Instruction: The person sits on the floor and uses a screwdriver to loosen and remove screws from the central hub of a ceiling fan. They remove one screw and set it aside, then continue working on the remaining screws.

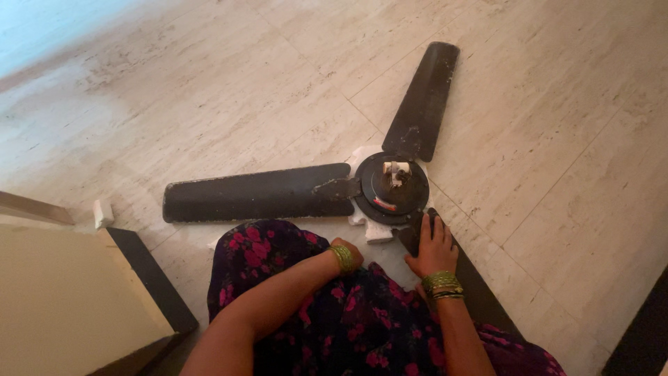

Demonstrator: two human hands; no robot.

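Note:
A black three-bladed ceiling fan lies on the tiled floor, its round motor hub [391,186] resting on white foam pieces [376,230]. One blade [256,193] points left, another [423,101] points away to the upper right. The third blade [480,289] runs toward me under my right hand [433,247], which presses flat on it near the hub, fingers together. My left hand [348,254] is tucked by my knee, mostly hidden behind dark floral cloth [334,313]; what it touches is not visible. Both wrists wear green bangles.
A cream-coloured cabinet or door panel with a dark edge [149,278] stands at the lower left. A small white block [103,212] lies beside it. A dark strip [643,327] crosses the lower right corner. Pale marble tiles [557,139] cover the floor around.

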